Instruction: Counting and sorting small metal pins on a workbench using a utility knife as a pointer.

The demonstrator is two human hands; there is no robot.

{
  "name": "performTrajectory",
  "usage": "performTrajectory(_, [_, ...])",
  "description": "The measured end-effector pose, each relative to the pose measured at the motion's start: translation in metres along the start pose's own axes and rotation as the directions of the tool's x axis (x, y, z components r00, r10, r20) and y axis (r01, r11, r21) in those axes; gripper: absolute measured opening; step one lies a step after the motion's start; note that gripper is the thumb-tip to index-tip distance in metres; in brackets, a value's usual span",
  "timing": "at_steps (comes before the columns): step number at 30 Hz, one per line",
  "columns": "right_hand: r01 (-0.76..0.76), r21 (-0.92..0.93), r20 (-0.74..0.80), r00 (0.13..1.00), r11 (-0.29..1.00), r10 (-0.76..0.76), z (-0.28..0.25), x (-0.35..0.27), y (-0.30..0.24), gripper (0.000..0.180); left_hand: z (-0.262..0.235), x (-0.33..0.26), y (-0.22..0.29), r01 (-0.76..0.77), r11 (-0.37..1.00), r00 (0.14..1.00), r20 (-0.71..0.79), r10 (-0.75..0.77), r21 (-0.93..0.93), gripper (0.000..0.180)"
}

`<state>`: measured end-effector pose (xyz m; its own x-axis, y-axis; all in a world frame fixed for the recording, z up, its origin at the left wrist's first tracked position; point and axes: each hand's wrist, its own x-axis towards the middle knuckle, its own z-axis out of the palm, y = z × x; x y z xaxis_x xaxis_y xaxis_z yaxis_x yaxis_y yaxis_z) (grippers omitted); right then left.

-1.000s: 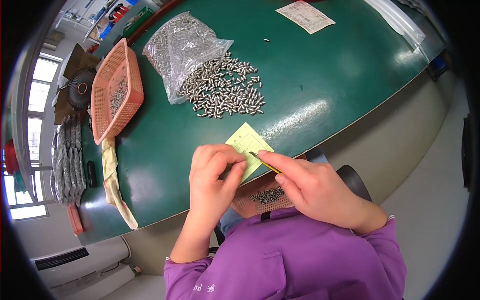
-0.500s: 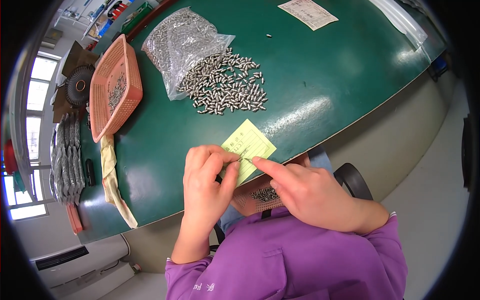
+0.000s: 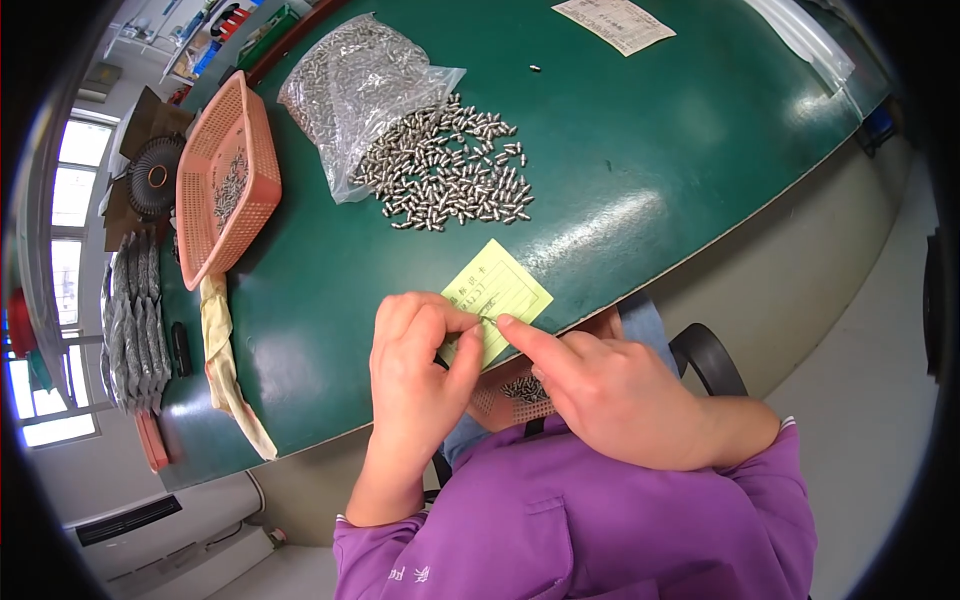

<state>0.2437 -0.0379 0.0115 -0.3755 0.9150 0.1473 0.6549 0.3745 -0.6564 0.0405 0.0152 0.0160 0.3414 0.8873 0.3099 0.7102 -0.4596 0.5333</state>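
A yellow printed card [image 3: 512,285] with handwriting lies near the table's front edge. Over its lower left side, my left hand [image 3: 415,345] has thumb and forefinger close together in a pinch. A tiny dark, thin piece shows at its fingertips, too small to name. From the right reaches my right hand [image 3: 610,385], its forefinger stretched out and its tip beside that piece. The right thumb sits lower, apart from the forefinger tip, and the other fingers are curled mostly out of sight. Beyond the card spreads a pile of small pointed metal parts [image 3: 450,175].
A clear plastic bag [image 3: 360,85] of such parts lies behind the pile. At left stand a pink basket [image 3: 262,190] and a cloth strip [image 3: 222,350]. Another basket [image 3: 490,408] with parts is below the table edge. A paper slip [image 3: 615,22] lies on the green table [image 3: 690,150].
The right forefinger tip has shifted slightly left and the right hand has dropped a little. My left hand stays nearly in place, pinched over the card.
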Motion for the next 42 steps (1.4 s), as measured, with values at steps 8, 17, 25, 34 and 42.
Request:
performTrajectory(8, [0.106, -0.003, 0.040, 0.994, 0.994, -0.106, -0.013, 0.010, 0.004, 0.057, 0.000, 0.003, 0.000, -0.011, 0.999, 1.000, 0.007, 0.011, -0.042, 0.015])
performTrajectory(17, [0.084, 0.081, -0.105, 0.992, 0.993, -0.075, -0.008, 0.005, 0.010, 0.054, -0.014, -0.003, 0.011, -0.076, 0.992, 0.988, 0.125, 0.088, -0.098, 0.013])
performTrajectory(25, [0.082, 0.176, -0.189, 0.981, 0.981, -0.048, -0.019, 0.001, 0.017, 0.052, -0.011, 0.044, -0.022, 0.004, 0.991, 1.000, -0.031, 0.000, 0.134, 0.010])
performTrajectory(34, [0.085, 0.234, -0.184, 0.982, 0.969, -0.041, -0.017, -0.002, 0.019, 0.050, 0.006, 0.063, -0.028, 0.192, 0.969, 0.981, -0.046, -0.187, 0.154, 0.014])
performTrajectory(42, [0.049, 0.225, -0.157, 0.988, 0.973, -0.014, -0.012, -0.002, 0.019, 0.049, -0.007, 0.030, -0.003, 0.108, 0.994, 0.994, -0.021, -0.108, -0.018, 0.009])
